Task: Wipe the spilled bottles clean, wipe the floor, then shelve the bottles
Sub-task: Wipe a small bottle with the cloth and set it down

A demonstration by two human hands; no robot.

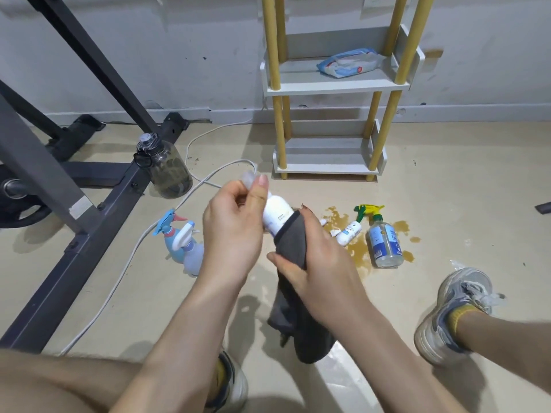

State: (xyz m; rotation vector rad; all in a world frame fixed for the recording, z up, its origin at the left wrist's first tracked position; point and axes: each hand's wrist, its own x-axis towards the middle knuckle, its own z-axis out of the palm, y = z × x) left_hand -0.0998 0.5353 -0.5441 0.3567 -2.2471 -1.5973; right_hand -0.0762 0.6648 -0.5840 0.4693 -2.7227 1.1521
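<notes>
My left hand (235, 225) grips the neck end of a white bottle (277, 214) held in the air at mid frame. My right hand (310, 257) holds a dark grey cloth (293, 242) wrapped around the bottle's lower end; the rest of the cloth hangs down. On the floor to the right, a small white bottle (348, 232) and a clear spray bottle with a yellow-green trigger (383, 239) lie in a brown spill (357, 248). A blue and white spray bottle (182, 242) lies to the left. The white shelf unit with yellow posts (334, 84) stands behind.
A pack of wipes (348, 64) lies on the middle shelf. A dark water jug (167, 168) stands beside a grey metal exercise frame (59, 186) at left. A white cable (143, 236) runs across the floor. My shoes (453, 314) rest on the floor at right and bottom.
</notes>
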